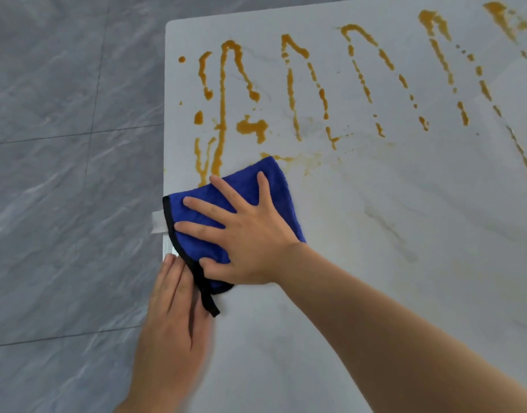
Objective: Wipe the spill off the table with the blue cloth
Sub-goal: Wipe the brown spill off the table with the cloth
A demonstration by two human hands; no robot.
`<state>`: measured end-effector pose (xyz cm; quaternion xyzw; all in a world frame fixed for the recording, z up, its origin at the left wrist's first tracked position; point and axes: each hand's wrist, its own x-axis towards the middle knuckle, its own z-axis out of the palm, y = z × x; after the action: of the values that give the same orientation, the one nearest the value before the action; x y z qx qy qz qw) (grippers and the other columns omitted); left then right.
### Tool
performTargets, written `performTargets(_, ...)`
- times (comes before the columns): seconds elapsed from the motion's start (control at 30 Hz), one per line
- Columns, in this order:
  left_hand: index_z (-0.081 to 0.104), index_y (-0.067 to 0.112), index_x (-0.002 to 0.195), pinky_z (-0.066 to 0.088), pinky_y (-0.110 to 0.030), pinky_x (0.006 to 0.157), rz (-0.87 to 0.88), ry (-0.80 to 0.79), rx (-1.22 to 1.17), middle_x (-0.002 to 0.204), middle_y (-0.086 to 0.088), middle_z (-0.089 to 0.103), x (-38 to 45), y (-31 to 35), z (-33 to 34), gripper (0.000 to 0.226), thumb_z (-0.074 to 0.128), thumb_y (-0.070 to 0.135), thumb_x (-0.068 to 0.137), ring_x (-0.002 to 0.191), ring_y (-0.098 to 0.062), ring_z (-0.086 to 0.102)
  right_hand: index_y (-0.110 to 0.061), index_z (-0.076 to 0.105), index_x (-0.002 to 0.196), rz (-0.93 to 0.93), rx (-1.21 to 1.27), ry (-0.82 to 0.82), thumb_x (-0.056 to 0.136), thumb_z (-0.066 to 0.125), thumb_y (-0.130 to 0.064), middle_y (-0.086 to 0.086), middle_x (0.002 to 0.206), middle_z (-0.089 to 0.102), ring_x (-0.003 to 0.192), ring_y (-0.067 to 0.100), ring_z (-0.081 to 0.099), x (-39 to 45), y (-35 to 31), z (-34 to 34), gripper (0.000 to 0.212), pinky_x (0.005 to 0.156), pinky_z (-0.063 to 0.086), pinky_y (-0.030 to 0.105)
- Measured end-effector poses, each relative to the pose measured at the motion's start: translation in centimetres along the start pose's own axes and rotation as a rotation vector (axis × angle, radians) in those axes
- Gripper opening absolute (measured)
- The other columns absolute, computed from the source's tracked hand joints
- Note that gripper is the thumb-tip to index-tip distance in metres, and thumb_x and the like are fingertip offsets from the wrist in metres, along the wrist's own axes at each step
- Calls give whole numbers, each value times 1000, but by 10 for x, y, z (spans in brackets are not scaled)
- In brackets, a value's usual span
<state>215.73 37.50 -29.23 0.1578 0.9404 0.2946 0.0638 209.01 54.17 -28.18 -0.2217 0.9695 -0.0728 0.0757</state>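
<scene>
A folded blue cloth (274, 180) with a black hem lies at the left edge of the white marble table (405, 234). My right hand (241, 234) presses flat on the cloth with its fingers spread. My left hand (174, 317) rests flat on the table's left edge, just below the cloth, fingers straight and holding nothing. Orange sauce (226, 93) runs in several wavy streaks across the far half of the table, beyond the cloth. Faint yellowish smears (387, 225) mark the surface to the right of the cloth.
Grey stone floor tiles (62, 174) fill the left side, below the table's edge. A small white label (158, 223) sticks out from the table edge beside the cloth. The table's far left corner (170, 25) is rounded.
</scene>
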Motion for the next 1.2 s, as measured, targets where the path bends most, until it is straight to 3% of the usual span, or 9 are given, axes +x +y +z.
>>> performTargets(0.2, 38, -1, 134, 9, -11, 114, 39, 14, 32, 144, -7, 33, -1, 4, -1, 55, 26, 36, 96, 138, -14, 22, -44, 9, 145, 345, 36, 41, 87, 20, -64, -13, 159, 1, 146, 28, -12, 1, 18, -1, 62, 101, -4, 76)
performTargets(0.47, 37, 4, 137, 11, -14, 115, 35, 20, 34, 147, -4, 33, -1, 0, -1, 52, 31, 27, 91, 140, -13, 19, -43, 14, 144, 595, 45, 90, 82, 9, -65, -12, 159, 9, 147, 29, -8, -33, 16, 7, 66, 102, 1, 74)
performTargets(1.0, 41, 4, 136, 10, -14, 114, 32, -8, 86, 146, -4, 34, 0, 2, -4, 55, 23, 37, 96, 140, -14, 20, -43, 4, 146, 593, 64, 34, 80, 2, -70, -10, 160, -1, 144, 29, -19, -37, 15, 7, 71, 102, -10, 73)
performTargets(1.2, 44, 4, 134, 12, -16, 114, 26, -4, 68, 145, -6, 39, -1, 2, -5, 50, 32, 27, 91, 139, -16, 23, -42, 3, 146, 604, 58, 11, 79, -2, -71, -9, 160, -1, 145, 29, -18, -37, 14, 6, 73, 103, -9, 72)
